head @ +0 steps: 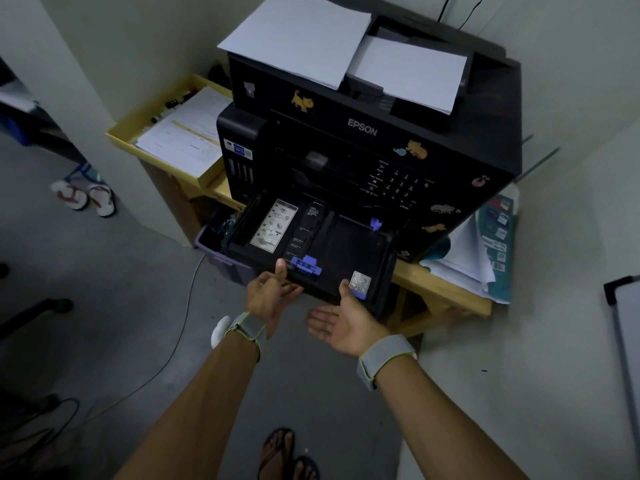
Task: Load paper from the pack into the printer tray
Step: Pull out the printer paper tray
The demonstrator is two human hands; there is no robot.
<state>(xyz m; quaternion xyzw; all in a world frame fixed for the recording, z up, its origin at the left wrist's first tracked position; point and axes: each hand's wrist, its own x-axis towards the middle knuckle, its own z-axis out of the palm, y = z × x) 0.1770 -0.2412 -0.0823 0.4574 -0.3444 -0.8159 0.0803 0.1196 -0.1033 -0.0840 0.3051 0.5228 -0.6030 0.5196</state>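
"EPSON" in pale letters on the front of the black boxy multifunction printer (pixel 363 128). Digits on its keypad panel (pixel 398 185), too small to read. Fine print on the white instruction label (pixel 273 225) inside the pulled-out black plastic paper tray (pixel 356 247): illegible.

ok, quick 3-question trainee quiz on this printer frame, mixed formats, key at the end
1. True or false: the pulled-out paper tray already holds a stack of paper.
2. Multiple choice: where do loose white sheets lie? A) on the floor B) on top of the printer C) in the left hand
3. Fill in: the sliding guides in the tray are coloured ____.

Key:
1. False. The tray floor is bare black, with only labels on it.
2. B. Both hands are empty; the left hand touches the tray's front edge and the right hand is open, palm up, below it.
3. Blue.
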